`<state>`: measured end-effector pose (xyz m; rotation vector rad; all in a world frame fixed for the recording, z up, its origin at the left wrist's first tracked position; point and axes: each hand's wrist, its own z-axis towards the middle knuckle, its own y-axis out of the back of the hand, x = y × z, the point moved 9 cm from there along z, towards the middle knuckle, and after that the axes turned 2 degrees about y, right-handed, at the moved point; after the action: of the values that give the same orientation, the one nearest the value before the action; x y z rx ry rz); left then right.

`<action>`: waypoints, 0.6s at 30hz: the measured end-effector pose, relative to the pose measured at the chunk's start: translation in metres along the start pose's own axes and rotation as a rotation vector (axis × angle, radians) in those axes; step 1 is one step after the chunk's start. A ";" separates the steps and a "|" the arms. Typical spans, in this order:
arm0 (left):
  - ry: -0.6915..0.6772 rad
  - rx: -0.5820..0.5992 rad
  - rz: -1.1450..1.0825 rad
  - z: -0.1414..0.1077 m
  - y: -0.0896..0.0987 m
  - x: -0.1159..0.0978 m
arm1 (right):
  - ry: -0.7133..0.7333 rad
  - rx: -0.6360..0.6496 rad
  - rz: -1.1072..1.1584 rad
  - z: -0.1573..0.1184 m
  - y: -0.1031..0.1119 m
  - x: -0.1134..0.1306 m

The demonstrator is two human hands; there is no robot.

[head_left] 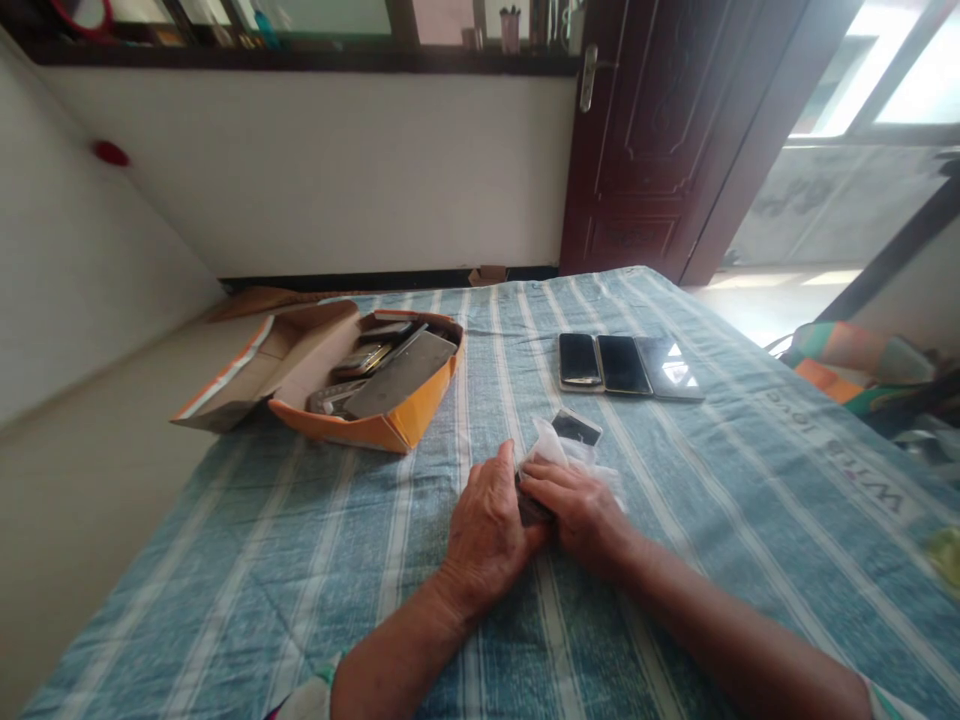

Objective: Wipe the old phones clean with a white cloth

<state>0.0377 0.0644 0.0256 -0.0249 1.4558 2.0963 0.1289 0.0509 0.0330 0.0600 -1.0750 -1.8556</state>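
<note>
My left hand (491, 530) is wrapped along the left side of a dark phone (532, 508), low in the middle of the view. Over the phone's top lies my right hand (585, 508), its fingers pressed on a white tissue (553, 442). The hands partly hide the phone. Just beyond the tissue, a small dark device with a pale edge (577, 428) rests on the cloth. Farther back on the right, three dark-screened devices lie side by side: a phone (579, 360), another phone (624, 364) and a wider one (667, 367).
An open orange cardboard box (416, 410) holding several old phones stands on the left of the striped blue cloth (360, 560). Its lid flap (247, 375) leans out to the left. Beyond the cloth are a wall and a dark red door (652, 130).
</note>
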 end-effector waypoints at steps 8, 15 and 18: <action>0.002 -0.019 0.024 0.001 0.004 -0.005 | 0.073 0.161 -0.111 0.000 -0.009 -0.004; 0.012 -0.016 0.043 0.004 0.005 -0.010 | -0.014 0.166 -0.304 0.000 -0.007 -0.027; 0.018 -0.006 0.046 0.004 0.004 -0.010 | -0.089 0.180 -0.357 0.001 -0.001 -0.040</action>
<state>0.0451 0.0626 0.0340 -0.0132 1.4735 2.1430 0.1493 0.0820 0.0171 0.2934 -1.3609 -2.0865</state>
